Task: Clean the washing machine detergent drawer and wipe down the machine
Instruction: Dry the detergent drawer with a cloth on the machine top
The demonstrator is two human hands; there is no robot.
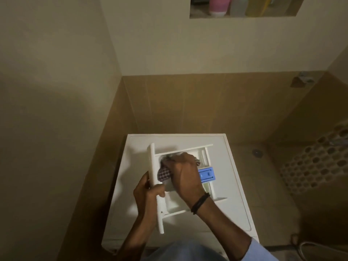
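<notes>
Now, my left hand (148,191) curls round the front panel (153,166) at the left end of the detergent drawer (177,206), whose long axis runs rightward across the washing machine (228,185) top, my right hand (185,174) bunching the checked cloth (164,173) inside it, blue insert (206,176) just right, bare top beyond.

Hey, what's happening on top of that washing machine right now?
A person is cleaning the white plastic detergent drawer, which lies on top of the white washing machine. The left hand grips the drawer's front panel to steady it, while the right hand presses a dark checked cloth into one compartment. A blue plastic insert sits in the drawer beside that hand.
</notes>
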